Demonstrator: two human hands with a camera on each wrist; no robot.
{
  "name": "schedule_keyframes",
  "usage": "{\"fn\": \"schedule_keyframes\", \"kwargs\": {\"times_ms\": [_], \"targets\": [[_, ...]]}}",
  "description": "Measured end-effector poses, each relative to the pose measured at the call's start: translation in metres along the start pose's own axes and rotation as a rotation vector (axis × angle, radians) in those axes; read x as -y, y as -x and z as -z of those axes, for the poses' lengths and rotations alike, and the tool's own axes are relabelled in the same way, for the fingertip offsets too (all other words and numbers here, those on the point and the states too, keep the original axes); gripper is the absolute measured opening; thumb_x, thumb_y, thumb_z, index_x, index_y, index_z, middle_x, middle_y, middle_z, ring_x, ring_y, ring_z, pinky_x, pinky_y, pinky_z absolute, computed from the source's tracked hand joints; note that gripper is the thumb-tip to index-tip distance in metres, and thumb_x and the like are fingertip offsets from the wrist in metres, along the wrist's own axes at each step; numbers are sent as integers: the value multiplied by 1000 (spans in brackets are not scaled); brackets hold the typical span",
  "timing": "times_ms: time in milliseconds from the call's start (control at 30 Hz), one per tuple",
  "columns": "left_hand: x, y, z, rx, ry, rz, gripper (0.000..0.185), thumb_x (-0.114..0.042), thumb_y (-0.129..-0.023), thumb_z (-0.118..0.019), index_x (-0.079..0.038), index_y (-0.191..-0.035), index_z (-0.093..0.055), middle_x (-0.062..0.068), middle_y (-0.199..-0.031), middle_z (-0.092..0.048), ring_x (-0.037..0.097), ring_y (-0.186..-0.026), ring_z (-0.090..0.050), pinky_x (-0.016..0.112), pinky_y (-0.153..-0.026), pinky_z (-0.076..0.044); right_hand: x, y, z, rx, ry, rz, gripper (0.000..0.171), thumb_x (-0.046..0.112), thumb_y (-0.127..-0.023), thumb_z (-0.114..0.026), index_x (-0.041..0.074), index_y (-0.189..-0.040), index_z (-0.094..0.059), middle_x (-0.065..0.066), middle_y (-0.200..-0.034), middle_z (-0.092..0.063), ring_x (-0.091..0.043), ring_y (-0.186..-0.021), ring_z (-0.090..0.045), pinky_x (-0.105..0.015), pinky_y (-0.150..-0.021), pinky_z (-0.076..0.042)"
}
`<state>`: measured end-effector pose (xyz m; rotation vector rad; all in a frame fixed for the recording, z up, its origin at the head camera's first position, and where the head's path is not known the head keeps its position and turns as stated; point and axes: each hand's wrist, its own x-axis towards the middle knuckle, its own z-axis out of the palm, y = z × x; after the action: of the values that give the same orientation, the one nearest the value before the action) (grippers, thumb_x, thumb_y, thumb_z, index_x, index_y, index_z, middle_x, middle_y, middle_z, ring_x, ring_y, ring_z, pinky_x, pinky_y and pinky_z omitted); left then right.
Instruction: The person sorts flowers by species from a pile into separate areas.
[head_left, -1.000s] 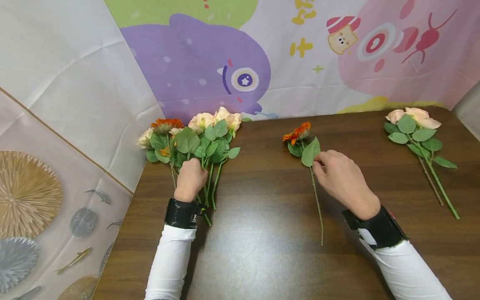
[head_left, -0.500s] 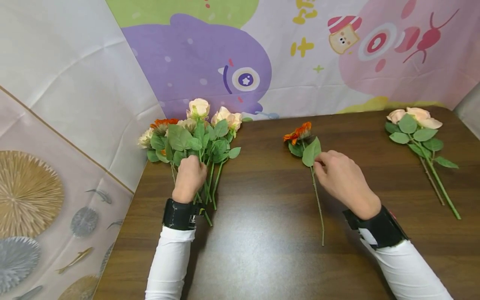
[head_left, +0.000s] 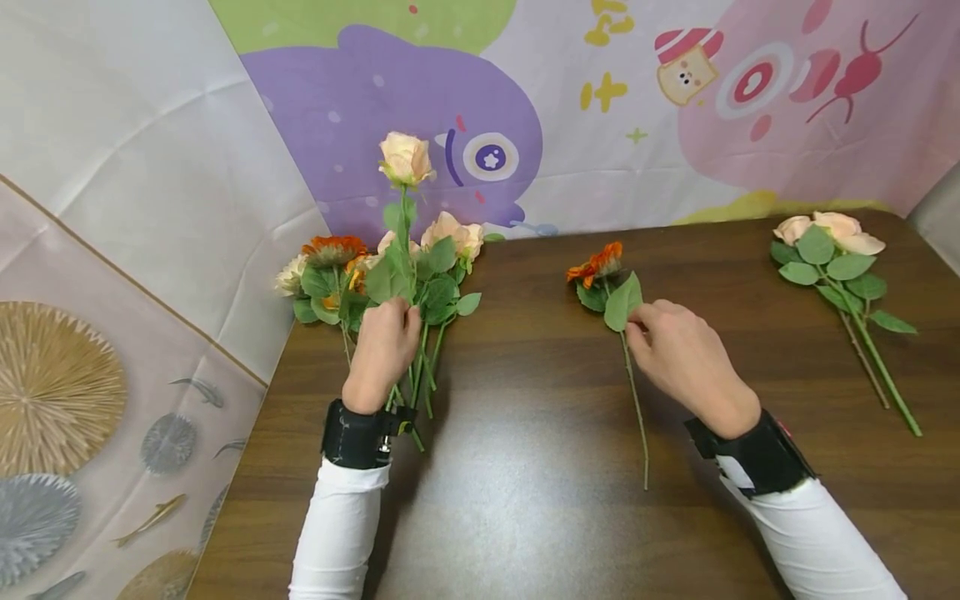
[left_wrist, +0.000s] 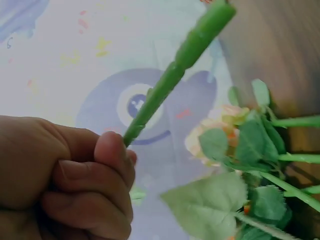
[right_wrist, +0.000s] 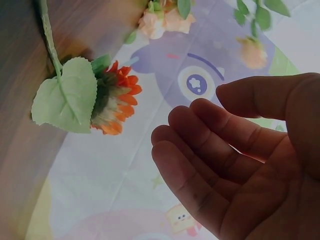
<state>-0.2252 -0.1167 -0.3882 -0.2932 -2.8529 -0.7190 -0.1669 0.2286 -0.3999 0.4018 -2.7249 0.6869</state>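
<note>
Left of the lone orange flower (head_left: pixel 600 267): peach rose (head_left: pixel 405 158) is up out of the bunch

Further left of that orange flower on the worktop (head_left: pixel 517 417), the left hand (head_left: pixel 384 346) has its fingers curled tight round the rose's stem. A second ago nothing stood clear of the bunch (head_left: pixel 438 292); half a second later a bloom poked up, and now the rose is well above the others, in front of the purple cartoon backdrop (head_left: pixel 390 125). On the left wrist view you can see the stem's end jutting past the fingers, so I'd call that a solid grip.

Right hand (head_left: pixel 686 358) hasn't really budged. It's just right of the orange flower, near its leaf, fingers loosely bent and holding nothing. The wrist view shows a gap there.

Well right of the orange flower, the peach flowers (head_left: pixel 843 236) lie as they did.

My read: this one rose is getting singled out. Leaves could still snag on the bunch, so a bit more lift seems wise.
</note>
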Motion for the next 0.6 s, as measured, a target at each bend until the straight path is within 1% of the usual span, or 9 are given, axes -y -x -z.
{"fn": "schedule_keyframes", "kwargs": {"times_ms": [167,267,367,467,533,600], "targets": [[-11,5,6,-76,53,-69,41,-13,-105,-44,-13,-65,-34,-2,-56,-27,16,-42,-30,28,-45,-27,1,0,0,-8,-1,8,14,5,-92,-60,-3,-92,-71,-16,-82,-65,-31,-73,-62,-49,-62,-51],[-17,9,10,-122,77,-112,37,-13,-105,-46,-10,-69,-39,0,-57,-30,15,-42,-31,28,-45,-27,3,0,0,-6,-3,8,14,5,-92,-60,-3,-93,-72,-17,-84,-66,-32,-75,-63,-49,-63,-52],[-23,12,14,-154,103,-151,32,-12,-105,-47,-7,-73,-47,2,-57,-43,14,-42,-35,27,-43,-28,5,0,0,-1,-11,17,14,5,-92,-61,-4,-94,-72,-17,-86,-67,-32,-77,-64,-49,-64,-52],[-29,16,17,-177,124,-191,29,-12,-105,-48,-6,-77,-52,5,-62,-56,13,-43,-41,26,-43,-30,10,1,1,8,-32,32,14,5,-92,-63,-4,-96,-72,-18,-90,-68,-31,-79,-65,-48,-66,-53],[-34,18,19,-190,139,-213,30,-12,-105,-47,-6,-76,-52,5,-65,-60,12,-44,-44,25,-42,-30,13,1,2,26,-60,37,14,6,-92,-63,-4,-98,-72,-17,-92,-69,-30,-80,-66,-47,-67,-53],[-38,20,20,-207,155,-238,30,-12,-105,-48,-6,-76,-52,5,-64,-61,11,-45,-45,25,-43,-30,16,1,4,44,-101,39,13,6,-93,-64,-3,-99,-72,-16,-94,-69,-28,-80,-66,-45,-67,-54]]}}
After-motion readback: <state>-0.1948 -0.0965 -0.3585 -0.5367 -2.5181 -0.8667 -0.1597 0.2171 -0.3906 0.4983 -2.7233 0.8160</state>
